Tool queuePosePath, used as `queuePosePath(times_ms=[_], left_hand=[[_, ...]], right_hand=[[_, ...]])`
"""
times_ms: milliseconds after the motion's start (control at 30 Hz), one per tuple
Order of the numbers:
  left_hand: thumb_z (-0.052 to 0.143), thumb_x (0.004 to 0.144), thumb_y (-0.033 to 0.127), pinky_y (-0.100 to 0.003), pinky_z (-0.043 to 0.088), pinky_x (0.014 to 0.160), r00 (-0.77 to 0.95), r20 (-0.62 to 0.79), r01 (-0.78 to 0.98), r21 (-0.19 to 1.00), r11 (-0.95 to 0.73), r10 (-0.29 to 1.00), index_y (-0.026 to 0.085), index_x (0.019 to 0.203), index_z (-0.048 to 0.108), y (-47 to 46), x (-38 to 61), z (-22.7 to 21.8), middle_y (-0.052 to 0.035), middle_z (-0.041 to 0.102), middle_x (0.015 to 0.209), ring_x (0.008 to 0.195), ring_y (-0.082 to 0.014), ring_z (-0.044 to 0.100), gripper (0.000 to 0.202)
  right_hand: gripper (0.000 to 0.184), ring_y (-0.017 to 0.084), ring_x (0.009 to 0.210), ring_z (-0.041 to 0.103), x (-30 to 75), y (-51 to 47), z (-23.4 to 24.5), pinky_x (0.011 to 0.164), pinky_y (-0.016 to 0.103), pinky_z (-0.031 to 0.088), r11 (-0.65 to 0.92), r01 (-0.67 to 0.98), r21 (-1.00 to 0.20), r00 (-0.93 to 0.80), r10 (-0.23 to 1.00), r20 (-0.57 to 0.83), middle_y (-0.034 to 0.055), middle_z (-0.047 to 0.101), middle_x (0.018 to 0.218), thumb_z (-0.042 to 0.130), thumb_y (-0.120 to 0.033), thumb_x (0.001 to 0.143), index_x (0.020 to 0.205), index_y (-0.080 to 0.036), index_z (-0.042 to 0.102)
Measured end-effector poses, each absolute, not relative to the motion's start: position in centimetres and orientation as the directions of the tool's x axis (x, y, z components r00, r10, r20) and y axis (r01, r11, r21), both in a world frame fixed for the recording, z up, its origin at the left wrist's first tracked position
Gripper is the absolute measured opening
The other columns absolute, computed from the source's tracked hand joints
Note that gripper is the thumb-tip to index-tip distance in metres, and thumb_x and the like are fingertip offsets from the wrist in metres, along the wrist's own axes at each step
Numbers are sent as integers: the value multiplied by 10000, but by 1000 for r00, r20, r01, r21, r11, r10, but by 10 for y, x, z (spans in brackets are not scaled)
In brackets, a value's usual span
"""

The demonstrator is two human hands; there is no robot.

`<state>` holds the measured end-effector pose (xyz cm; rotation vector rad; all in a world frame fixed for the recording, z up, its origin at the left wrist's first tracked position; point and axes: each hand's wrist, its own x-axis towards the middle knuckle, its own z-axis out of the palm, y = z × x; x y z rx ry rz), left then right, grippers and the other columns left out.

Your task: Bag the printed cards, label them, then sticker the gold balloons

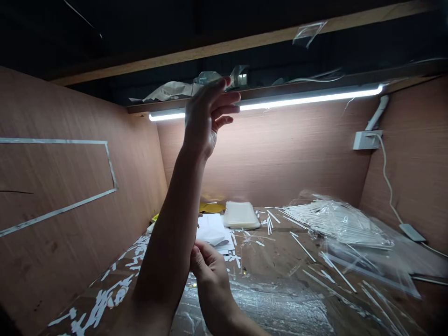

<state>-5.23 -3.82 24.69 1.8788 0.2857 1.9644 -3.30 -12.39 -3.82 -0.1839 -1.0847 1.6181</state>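
Note:
My left hand [207,116] is raised high in front of the lit light strip [308,99], with its fingers stretched out and slightly curved and nothing in them. My left forearm runs down to the lower left. My right hand [209,271] is low over the table, against the inside of that forearm. Its fingers are pinched together at the forearm's skin, and whether they hold anything is hidden. Behind the hands, a white sheet [212,228] and a stack of clear bags [241,214] lie on the table.
A plastic bag of thin white sticks [336,224] lies at the right, with loose sticks [303,247] scattered around it. Wooden walls close in the left, back and right. A socket box [366,139] and its cable hang on the right wall. Something yellow [212,206] sits at the back.

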Motion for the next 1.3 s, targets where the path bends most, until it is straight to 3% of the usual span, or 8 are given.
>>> queuePosePath(times_ms=[133, 333, 433, 533, 800, 967, 1167, 1300], left_hand=[[630, 956, 454, -244, 599, 738, -52, 841, -372, 484, -792, 539, 332, 979, 762, -48, -71, 251, 27, 827, 999, 1065, -209, 760, 182], [593, 986, 416, -214, 562, 696, -104, 817, -501, 450, -740, 567, 307, 968, 750, -53, -118, 246, 29, 804, 835, 886, -165, 764, 192], [528, 1013, 379, -208, 536, 650, -134, 797, -560, 429, -709, 589, 288, 885, 738, -52, -137, 238, 23, 786, 790, 692, -120, 689, 262], [513, 997, 364, -223, 524, 649, -176, 760, -588, 429, -686, 626, 278, 854, 732, -50, -151, 225, 20, 784, 789, 625, -106, 622, 276], [530, 921, 336, -266, 477, 602, -252, 660, -649, 427, -630, 707, 282, 805, 730, -29, -187, 198, 36, 746, 686, 579, -109, 585, 237], [553, 905, 329, -249, 433, 525, -190, 610, -785, 376, -493, 769, 232, 808, 724, -20, -205, 195, 26, 713, 631, 498, -87, 559, 219], [518, 971, 371, -222, 410, 498, -235, 551, -832, 313, -459, 801, 187, 805, 703, -13, -217, 190, 14, 682, 587, 460, -79, 570, 309], [498, 986, 392, -218, 404, 495, -257, 527, -822, 321, -470, 810, 188, 794, 692, -8, -224, 188, 16, 676, 576, 453, -83, 571, 341]], right_hand=[[464, 125, 639, 453, -41, -125, -43, 626, 273, 394, -21, -694, -719, -414, 829, 376, 5, 622, 764, 769, -615, 858, 1036, -187, 759], [291, 125, 646, 486, -41, -108, -27, 605, 260, 407, 92, -622, -778, -380, 833, 402, -8, 615, 768, 829, -398, 809, 996, -191, 747], [343, 180, 947, 604, -46, -101, -2, 844, 310, 509, 224, -624, -749, -303, 814, 496, 42, 661, 1149, 736, -363, 899, 1226, -265, 700], [337, 237, 1286, 531, -57, -108, 12, 1049, 381, 476, 453, -571, -684, -265, 687, 677, 42, 505, 1474, 618, -354, 987, 1323, -332, 637], [123, 185, 874, 561, -76, -140, -62, 773, 310, 472, 500, -389, -773, -439, 637, 634, 15, 577, 948, 500, -296, 1020, 963, -244, 596], [13, 158, 726, 595, -61, -149, -91, 673, 269, 450, 511, -368, -777, -634, 473, 612, -7, 637, 812, 651, -211, 803, 810, -215, 662], [160, 178, 890, 642, -65, -171, -79, 777, 277, 514, 534, -388, -751, -433, 614, 660, 34, 672, 962, 551, -205, 884, 984, -227, 674], [83, 159, 739, 615, -79, -198, -118, 655, 257, 454, 582, -391, -713, -376, 606, 701, 0, 635, 830, 586, -237, 762, 836, -238, 625]])
